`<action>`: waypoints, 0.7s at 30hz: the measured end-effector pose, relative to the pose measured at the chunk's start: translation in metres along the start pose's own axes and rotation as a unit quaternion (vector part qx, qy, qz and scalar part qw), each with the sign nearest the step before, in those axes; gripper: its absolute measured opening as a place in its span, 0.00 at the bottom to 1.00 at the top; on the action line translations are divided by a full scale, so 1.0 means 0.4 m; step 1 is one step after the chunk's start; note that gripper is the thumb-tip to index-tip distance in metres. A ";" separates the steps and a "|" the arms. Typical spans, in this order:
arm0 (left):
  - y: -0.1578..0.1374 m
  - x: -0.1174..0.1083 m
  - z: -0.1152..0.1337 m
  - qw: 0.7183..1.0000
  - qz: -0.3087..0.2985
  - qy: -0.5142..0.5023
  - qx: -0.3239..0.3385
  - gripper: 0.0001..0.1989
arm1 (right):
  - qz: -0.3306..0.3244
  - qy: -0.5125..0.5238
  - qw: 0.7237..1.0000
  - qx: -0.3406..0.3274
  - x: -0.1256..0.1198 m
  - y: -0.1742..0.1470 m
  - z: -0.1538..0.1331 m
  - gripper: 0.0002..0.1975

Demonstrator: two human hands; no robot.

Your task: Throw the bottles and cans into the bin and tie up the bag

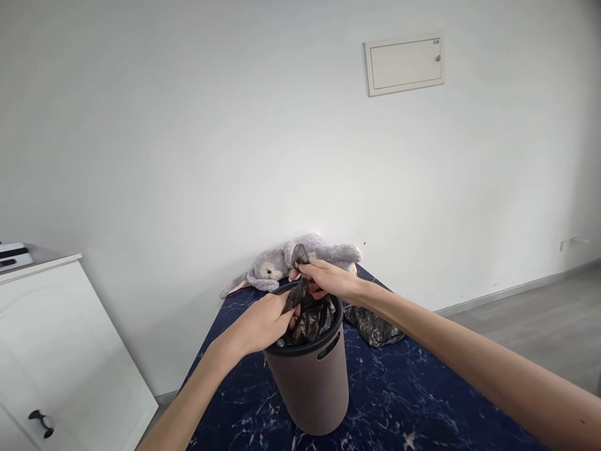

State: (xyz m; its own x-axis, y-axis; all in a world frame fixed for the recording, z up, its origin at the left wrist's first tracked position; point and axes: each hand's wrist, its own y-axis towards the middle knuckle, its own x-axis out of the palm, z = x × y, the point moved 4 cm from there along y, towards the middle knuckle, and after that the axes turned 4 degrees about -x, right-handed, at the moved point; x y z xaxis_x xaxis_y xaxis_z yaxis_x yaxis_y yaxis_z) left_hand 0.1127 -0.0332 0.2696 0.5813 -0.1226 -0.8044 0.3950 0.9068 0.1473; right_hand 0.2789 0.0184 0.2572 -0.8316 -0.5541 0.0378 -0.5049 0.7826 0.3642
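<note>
The left hand pinches a gathered strip of the thin black bag over the bin's near-left rim; just right of it, the right hand pinches another twisted part, a sheer loop standing up above its fingers. The bag's lower part sits inside the bin, which stands upright on the bench, dark blue with pale veins. Around them, from the left: a white cabinet, a grey plush toy lying behind the bin near the wall, then a crumpled black bundle beside the bin.
</note>
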 end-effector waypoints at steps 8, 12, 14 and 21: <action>-0.004 -0.009 0.008 0.999 0.026 0.043 0.017 0.20 | -0.008 -0.199 0.979 0.054 0.026 0.008 0.019 0.12; -0.008 -0.041 -0.003 0.986 0.152 0.045 0.046 0.19 | -0.060 -0.199 0.977 0.049 0.035 -0.007 0.004 0.07; -0.008 -0.050 -0.006 0.983 0.170 0.039 0.052 0.18 | -0.094 -0.202 0.974 0.039 0.042 -0.016 -0.010 0.13; 0.000 -0.063 0.027 0.985 0.142 0.059 0.076 0.09 | -0.164 -0.291 0.937 -0.100 0.107 -0.007 -0.032 0.31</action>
State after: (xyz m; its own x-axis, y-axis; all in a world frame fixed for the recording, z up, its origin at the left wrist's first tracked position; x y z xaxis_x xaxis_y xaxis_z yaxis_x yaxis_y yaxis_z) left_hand 0.1059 -0.0347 0.2960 0.6008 0.1840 -0.7780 0.3349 0.8257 0.4539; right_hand 0.2479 -0.0111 0.2697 -0.6546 -0.4609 -0.5992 -0.7499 0.4961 0.4376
